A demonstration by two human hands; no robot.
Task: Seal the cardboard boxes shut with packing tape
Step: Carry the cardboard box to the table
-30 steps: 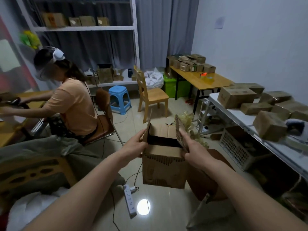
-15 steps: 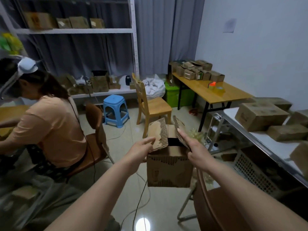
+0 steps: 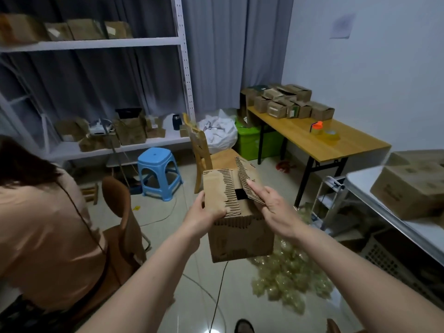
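Your L hand (image 3: 204, 213) grips cardboard box (image 3: 240, 236), fingers curled over folded L flap; R hand (image 3: 276, 207), fingers straight, presses raised R flap (image 3: 247, 179).

Dim, cool indoor light throughout, colours muted and greyish. Bright round glare spot on the glossy floor (image 3: 213, 329) at the bottom edge, reflecting an overhead lamp. Soft, weak shadows under the blue stool (image 3: 158, 174). Strong wide-angle bending at the edges, shelf frame (image 3: 185, 75) leaning. Motion smear on boxes at the right; grainy, soft detail along the left.
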